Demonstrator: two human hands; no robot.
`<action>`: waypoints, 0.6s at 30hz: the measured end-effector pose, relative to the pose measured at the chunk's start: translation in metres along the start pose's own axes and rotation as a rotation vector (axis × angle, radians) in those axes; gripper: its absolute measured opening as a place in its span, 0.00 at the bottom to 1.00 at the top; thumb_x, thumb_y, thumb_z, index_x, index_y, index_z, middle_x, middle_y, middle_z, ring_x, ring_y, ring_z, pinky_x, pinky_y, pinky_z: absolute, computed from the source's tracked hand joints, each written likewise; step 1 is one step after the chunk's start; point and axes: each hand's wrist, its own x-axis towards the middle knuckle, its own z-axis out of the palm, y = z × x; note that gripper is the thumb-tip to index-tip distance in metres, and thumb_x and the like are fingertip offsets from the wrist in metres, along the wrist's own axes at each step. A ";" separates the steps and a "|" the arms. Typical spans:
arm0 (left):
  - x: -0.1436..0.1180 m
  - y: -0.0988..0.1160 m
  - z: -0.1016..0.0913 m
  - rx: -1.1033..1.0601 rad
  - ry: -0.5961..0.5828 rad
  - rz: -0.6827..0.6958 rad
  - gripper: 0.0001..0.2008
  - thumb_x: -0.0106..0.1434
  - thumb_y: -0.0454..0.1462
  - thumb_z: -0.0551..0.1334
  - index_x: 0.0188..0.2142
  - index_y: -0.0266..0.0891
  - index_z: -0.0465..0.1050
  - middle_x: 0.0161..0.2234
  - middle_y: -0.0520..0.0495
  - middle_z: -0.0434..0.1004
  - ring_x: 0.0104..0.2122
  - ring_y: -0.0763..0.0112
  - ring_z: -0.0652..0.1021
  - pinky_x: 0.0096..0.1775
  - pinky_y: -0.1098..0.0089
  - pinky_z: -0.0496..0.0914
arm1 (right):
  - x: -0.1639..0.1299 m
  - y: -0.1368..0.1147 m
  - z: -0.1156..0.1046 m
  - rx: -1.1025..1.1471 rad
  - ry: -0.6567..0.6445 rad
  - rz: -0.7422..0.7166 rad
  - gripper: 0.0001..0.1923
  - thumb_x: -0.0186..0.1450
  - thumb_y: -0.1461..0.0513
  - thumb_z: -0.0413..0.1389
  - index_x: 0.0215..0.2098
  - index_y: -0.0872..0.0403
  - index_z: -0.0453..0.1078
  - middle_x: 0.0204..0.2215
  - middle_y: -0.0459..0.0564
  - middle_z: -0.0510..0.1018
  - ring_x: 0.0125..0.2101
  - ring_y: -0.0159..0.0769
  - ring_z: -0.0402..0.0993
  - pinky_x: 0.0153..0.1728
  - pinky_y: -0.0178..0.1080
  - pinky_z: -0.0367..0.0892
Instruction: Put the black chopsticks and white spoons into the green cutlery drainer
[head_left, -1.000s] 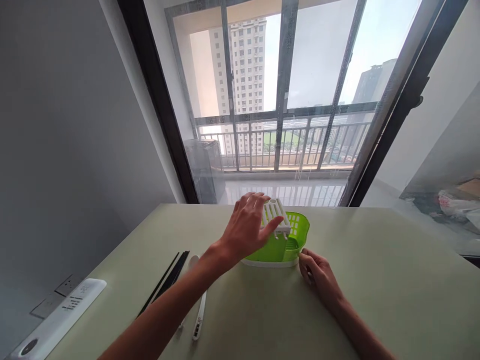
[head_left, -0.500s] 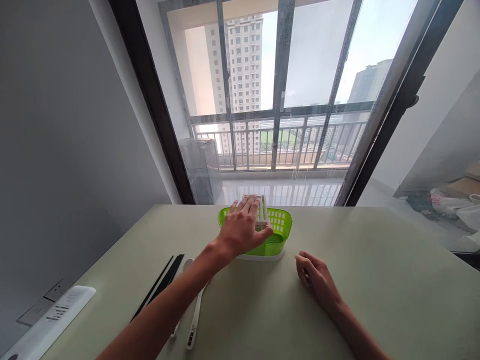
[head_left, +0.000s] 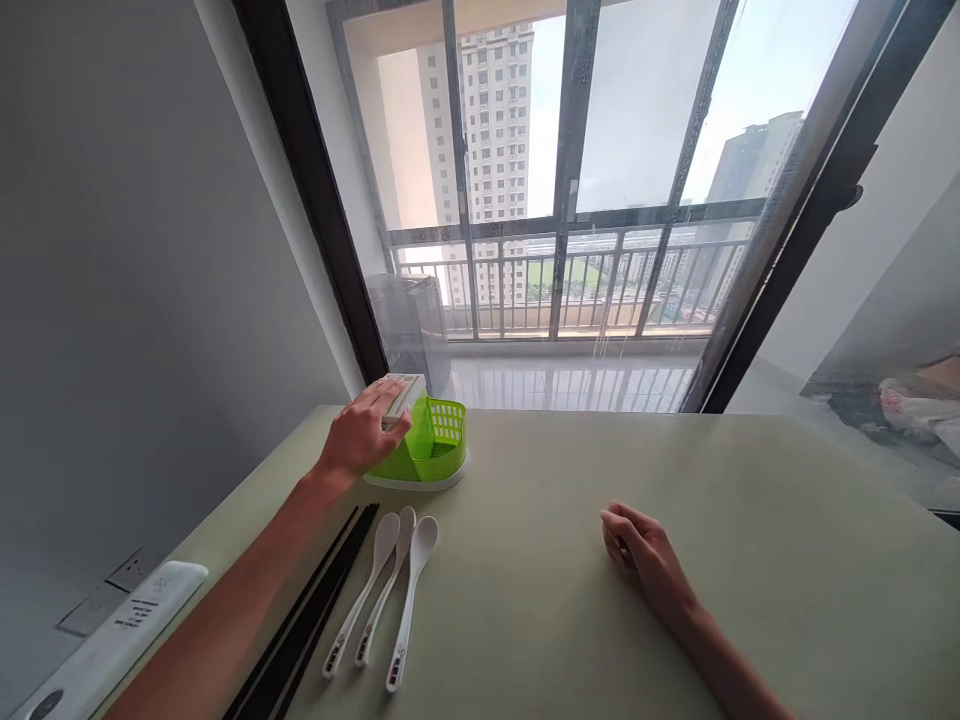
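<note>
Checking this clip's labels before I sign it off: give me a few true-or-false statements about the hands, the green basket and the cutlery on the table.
1. The left hand rests on the green basket, over its white insert. True.
2. The right hand holds a spoon. False: it lies loosely curled on the table, and nothing shows in it.
3. Three white spoons lie side by side on the table. True.
4. The black chopsticks stand inside the basket. False: they lie flat on the table, left of the spoons.
5. The basket sits at the table's far left, near the window. True.
</note>
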 end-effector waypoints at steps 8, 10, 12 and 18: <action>-0.006 -0.002 -0.009 0.007 0.048 0.102 0.27 0.72 0.47 0.54 0.66 0.40 0.65 0.66 0.43 0.69 0.68 0.53 0.64 0.66 0.50 0.61 | -0.001 0.005 0.000 0.016 -0.017 0.015 0.25 0.68 0.45 0.53 0.22 0.50 0.54 0.18 0.38 0.57 0.20 0.29 0.49 0.23 0.35 0.48; -0.011 0.016 -0.010 -0.056 0.154 0.187 0.26 0.72 0.44 0.55 0.67 0.40 0.62 0.67 0.41 0.67 0.70 0.53 0.60 0.67 0.49 0.58 | -0.001 0.006 0.001 0.008 -0.024 0.023 0.25 0.68 0.44 0.53 0.22 0.49 0.55 0.17 0.38 0.56 0.20 0.29 0.49 0.23 0.35 0.48; -0.022 0.043 -0.008 -0.173 0.210 0.286 0.23 0.72 0.39 0.56 0.66 0.42 0.63 0.67 0.43 0.67 0.70 0.55 0.59 0.68 0.50 0.57 | 0.000 0.006 0.001 -0.001 -0.030 0.026 0.25 0.68 0.44 0.53 0.22 0.49 0.55 0.17 0.38 0.56 0.20 0.29 0.48 0.23 0.35 0.48; -0.075 0.144 0.023 -0.741 -0.048 0.239 0.16 0.72 0.36 0.57 0.58 0.45 0.68 0.56 0.43 0.75 0.56 0.62 0.75 0.58 0.57 0.70 | 0.002 0.005 0.002 -0.082 -0.027 0.005 0.26 0.68 0.43 0.52 0.22 0.49 0.54 0.17 0.38 0.57 0.20 0.30 0.50 0.24 0.35 0.51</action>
